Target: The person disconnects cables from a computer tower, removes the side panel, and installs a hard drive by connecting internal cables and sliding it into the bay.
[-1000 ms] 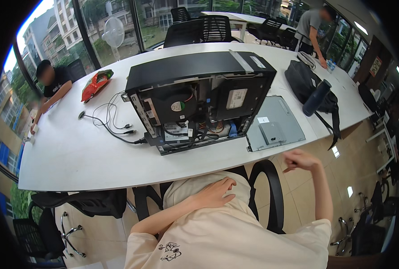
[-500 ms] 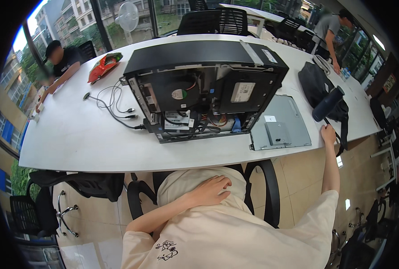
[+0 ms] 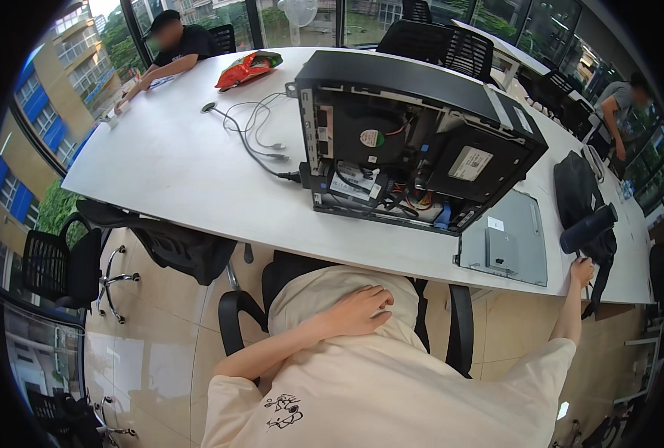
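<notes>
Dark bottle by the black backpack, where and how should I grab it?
I'd grip the dark bottle around mid-body, coming from the near table edge, where your right hand is. Its body is a plain cylinder with no visible handle, and the black backpack seems to crowd its far side. Whether it stands or leans is unclear.

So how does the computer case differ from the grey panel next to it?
The computer case stands tall and boxy, while the grey panel lies flat. The computer case is black; the grey panel is lighter. The computer case shows a fan and wiring, whereas the grey panel carries a small raised box. Both are on the white table.
</notes>
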The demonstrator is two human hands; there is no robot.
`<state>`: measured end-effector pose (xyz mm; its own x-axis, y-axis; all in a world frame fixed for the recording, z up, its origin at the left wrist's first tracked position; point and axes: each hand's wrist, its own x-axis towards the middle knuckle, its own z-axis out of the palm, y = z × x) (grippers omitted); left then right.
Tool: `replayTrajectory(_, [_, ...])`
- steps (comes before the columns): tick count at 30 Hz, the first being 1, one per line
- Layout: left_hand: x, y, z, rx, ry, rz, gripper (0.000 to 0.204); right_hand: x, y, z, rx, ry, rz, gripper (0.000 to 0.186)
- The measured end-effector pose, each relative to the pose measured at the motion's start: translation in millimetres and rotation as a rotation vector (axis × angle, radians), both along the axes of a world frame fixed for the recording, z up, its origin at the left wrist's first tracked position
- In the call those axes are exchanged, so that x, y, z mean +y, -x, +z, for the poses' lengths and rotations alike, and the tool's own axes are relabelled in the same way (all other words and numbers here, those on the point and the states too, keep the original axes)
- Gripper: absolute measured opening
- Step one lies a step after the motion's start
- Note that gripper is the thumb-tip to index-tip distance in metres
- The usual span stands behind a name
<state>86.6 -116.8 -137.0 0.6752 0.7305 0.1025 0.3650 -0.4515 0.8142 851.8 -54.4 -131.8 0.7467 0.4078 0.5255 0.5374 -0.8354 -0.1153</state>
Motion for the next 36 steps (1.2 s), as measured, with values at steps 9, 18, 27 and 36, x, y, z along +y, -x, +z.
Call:
replayTrajectory(9, [-11,6,-1,-0.009,-0.063,0.037,0.020,-4,72,25,-0.025,-0.505,0.015,0.037])
replayTrajectory(18, [-2,27,72,0.008,-0.317,-0.044,0.021,-47,108,61,-0.114,-0.774,0.198,0.032])
replayTrajectory(27, [83,78,146,-0.139,-0.864,0.696,0.066,-26,320,118,0.385,-0.658,1.013,0.018])
replayTrajectory(36, [142,69,96,0.083,-0.678,0.707,0.144,27,482,108,0.761,-0.759,1.260,0.038])
